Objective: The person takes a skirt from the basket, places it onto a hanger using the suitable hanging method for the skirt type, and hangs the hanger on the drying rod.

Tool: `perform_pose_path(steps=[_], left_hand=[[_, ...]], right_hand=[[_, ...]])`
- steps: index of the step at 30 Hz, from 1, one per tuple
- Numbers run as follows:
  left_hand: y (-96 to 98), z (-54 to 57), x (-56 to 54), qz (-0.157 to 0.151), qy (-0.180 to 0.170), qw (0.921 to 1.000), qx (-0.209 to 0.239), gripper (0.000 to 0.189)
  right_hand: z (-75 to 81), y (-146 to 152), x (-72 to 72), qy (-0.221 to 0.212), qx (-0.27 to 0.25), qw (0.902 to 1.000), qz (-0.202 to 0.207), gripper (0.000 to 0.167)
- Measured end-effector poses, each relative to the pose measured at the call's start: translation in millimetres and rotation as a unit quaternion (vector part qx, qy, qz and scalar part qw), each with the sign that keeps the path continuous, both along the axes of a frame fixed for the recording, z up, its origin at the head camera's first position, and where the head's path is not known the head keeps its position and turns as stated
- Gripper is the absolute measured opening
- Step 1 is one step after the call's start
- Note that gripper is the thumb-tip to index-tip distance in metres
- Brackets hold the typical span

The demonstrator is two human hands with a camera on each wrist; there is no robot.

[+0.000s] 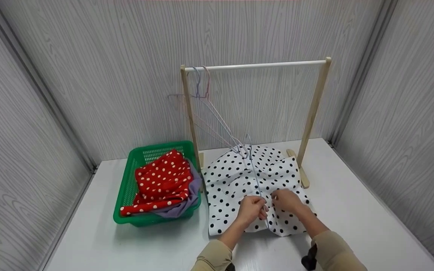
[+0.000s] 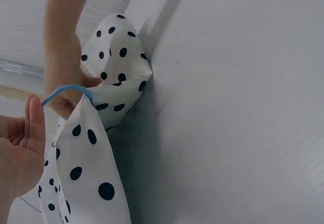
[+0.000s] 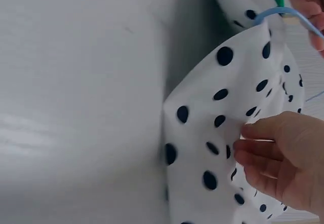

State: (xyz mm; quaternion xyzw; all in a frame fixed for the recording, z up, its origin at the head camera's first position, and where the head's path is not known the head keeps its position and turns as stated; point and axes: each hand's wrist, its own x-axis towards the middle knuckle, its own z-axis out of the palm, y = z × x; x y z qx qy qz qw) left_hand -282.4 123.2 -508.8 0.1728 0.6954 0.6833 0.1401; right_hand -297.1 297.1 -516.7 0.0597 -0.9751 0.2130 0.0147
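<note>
A white cloth with black dots (image 1: pixel 224 180) is spread on the table below the rack. My left hand (image 1: pixel 252 208) pinches a thin blue hanger (image 1: pixel 256 177) that runs lengthwise over the cloth, its hook toward the back. In the left wrist view, the rounded end of the hanger (image 2: pixel 71 87) meets a raised peak of the cloth (image 2: pixel 86 148). To the right of the hanger, my right hand (image 1: pixel 286 200) has thumb and bent fingers at a fold of the cloth. The right wrist view shows those fingertips (image 3: pixel 243 150) right on the fold's edge.
A green basket (image 1: pixel 126 192) at the left contains a red cloth with white dots (image 1: pixel 164 178) and a purple cloth (image 1: pixel 194 184). Behind stands a wooden rack with a white rod (image 1: pixel 266 65). Purple and pink hangers (image 1: pixel 207 81) hang at its left end, reaching down toward the dotted cloth.
</note>
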Motion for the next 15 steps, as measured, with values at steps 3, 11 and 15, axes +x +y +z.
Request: perform_pose_path(steps=[3, 11, 15], left_hand=[[0.8, -3.0, 1.9, 0.002, 0.002, 1.0000, -0.007, 0.018], [3.5, -6.2, 6.7, 0.010, -0.004, 0.9994, -0.033, 0.019], [4.3, -10.1, 11.0, 0.017, 0.010, 0.9984, -0.053, 0.019]], right_hand=[[20.2, -9.4, -12.5, 0.032, -0.128, 0.9908, -0.029, 0.021], [71.4, -37.2, -40.3, -0.031, -0.320, 0.9464, -0.026, 0.044], [76.0, -41.4, -48.0, -0.067, -0.340, 0.9380, -0.018, 0.047]])
